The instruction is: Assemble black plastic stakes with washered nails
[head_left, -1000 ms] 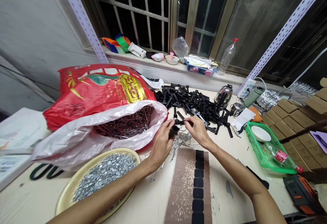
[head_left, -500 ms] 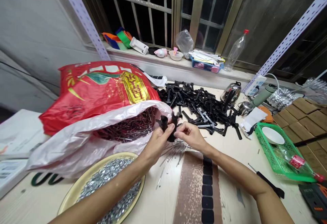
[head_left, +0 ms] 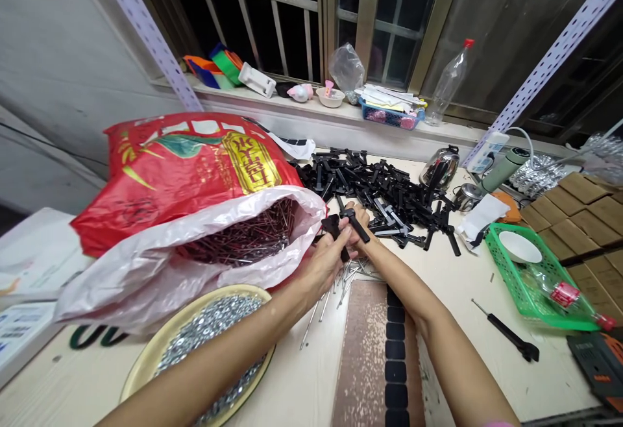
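My left hand point(head_left: 327, 259) is closed around black plastic handle-like parts point(head_left: 359, 227), their heads fanning out above the fingers. Just beyond it, my right hand point(head_left: 362, 211) reaches to the near edge of a heap of similar black parts point(head_left: 389, 187). Its fingers are mostly hidden behind the held parts, so I cannot see whether they grip anything. Thin metal rods point(head_left: 346, 281) lie loosely on the table beneath both hands. To the left, a red and white sack point(head_left: 195, 161) lies open, with many long thin rods point(head_left: 253, 235) inside.
A cream basin point(head_left: 127, 381) of small metal nuts stands under my left forearm. A brown strip with black pads point(head_left: 366, 355) lies in front. To the right are a black-handled tool point(head_left: 509, 333), a green basket point(head_left: 501, 271), a kettle point(head_left: 440, 167) and cardboard boxes point(head_left: 584, 200).
My right hand has moved away from close beside the left hand, forward to the edge of the black heap. The held parts have tilted, and my left hand has shifted slightly right.
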The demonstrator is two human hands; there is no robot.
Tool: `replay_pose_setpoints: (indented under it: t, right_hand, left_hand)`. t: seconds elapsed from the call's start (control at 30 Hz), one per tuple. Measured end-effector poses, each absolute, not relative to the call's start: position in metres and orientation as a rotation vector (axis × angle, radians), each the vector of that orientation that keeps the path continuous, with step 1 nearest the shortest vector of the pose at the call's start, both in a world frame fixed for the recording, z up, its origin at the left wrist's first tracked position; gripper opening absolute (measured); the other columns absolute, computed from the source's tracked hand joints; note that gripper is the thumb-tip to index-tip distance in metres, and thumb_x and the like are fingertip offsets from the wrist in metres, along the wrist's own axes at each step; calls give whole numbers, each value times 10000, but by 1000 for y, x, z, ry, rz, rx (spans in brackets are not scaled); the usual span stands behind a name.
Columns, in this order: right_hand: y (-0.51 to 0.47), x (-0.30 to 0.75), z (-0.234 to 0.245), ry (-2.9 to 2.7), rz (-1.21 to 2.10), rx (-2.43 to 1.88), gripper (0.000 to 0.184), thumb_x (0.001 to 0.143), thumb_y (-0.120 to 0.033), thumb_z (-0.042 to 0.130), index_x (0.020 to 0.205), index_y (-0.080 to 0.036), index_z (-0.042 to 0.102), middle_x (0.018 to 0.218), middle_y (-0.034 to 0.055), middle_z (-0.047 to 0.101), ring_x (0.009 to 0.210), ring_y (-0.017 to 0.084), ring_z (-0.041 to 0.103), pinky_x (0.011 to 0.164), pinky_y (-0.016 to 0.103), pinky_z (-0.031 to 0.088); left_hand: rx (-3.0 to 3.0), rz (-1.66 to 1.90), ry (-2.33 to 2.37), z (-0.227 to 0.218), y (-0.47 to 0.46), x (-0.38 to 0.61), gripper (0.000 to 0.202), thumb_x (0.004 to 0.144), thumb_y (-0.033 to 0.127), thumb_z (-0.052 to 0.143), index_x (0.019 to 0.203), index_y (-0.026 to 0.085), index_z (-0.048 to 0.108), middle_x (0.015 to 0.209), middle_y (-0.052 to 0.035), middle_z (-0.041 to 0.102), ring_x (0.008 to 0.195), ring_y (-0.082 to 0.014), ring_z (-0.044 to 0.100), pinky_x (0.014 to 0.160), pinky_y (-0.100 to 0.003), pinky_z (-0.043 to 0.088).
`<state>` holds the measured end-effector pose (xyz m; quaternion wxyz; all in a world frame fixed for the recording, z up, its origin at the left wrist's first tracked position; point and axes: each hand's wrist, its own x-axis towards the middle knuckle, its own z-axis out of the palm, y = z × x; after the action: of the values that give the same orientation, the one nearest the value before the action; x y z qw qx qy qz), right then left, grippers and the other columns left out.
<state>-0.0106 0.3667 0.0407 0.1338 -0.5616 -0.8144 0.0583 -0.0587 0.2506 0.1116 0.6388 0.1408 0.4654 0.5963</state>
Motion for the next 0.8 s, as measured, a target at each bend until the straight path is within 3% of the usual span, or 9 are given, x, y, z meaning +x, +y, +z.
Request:
replay_pose_setpoints:
  t: [0.07,0.13,0.23,0.3,0.4,0.53,0.6,0.73,0.8]
  right_hand:
    - [365,-16,44,-2319,170,-1767,228,936,-252,541,1147,-171,566,1063,68,622,880,170,632,744,336,549]
    - [362,-16,52,-2290,189,-1860,231,929,-177,512,1152,-162,568,1035,112,637,857,202,653,691,329,547]
    - [358,-3,69,-2265,204,-1869,290,891,-38,413,1125,-118,565,1021,197,640,859,257,670,672,345,530]
    - [356,14,83,-2231,206,-1860,312,862,-2,376,1101,-109,547,1013,205,641,855,261,668,694,357,518]
    - [349,44,102,-2159,195,-1784,304,851,-51,383,1123,-138,488,1019,155,638,871,240,647,738,356,499]
    - [316,71,107,-1832,320,-1361,186,849,-256,450,1018,-184,478,948,58,631,815,186,618,739,315,493]
    - [289,76,98,-1759,416,-1184,138,839,-302,487,937,-205,497,921,47,647,808,178,622,742,312,499]
    - [254,78,82,-2034,585,-911,103,843,-296,545,878,-209,588,982,61,683,993,204,621,879,352,470]
    - [261,77,84,-2150,726,-895,162,887,-310,508,921,-198,621,947,39,692,927,181,641,821,312,485]
  left_hand:
    - [330,1375,1119,110,258,-55,322,839,155,622,1159,180,603,745,9,643,530,-71,583,555,-194,521]
    - [335,1362,1182,109,262,-55,329,866,155,583,1195,166,581,638,42,594,419,-49,505,468,-167,474]
    - [345,1349,1208,110,262,-55,400,880,144,557,1277,167,510,582,62,568,357,-50,469,394,-153,412]
    - [323,1333,1191,110,259,-54,430,873,107,554,1290,177,475,581,62,584,361,-59,490,387,-150,403]
    - [206,1292,1133,112,256,-49,356,826,14,572,1145,166,531,578,54,600,390,-79,532,399,-161,424]
    - [124,1286,1009,116,252,-42,175,781,-58,567,797,115,586,557,11,591,463,-100,572,466,-194,498]
    - [89,1306,922,118,248,-40,171,811,-34,550,738,113,597,588,-5,608,509,-90,585,534,-193,531]
    - [21,1352,862,117,238,-45,177,788,-8,611,671,125,617,659,-6,650,593,-72,610,602,-149,523]
    - [75,1312,968,112,232,-54,147,722,4,685,652,120,627,650,-8,656,591,-81,612,586,-157,513]
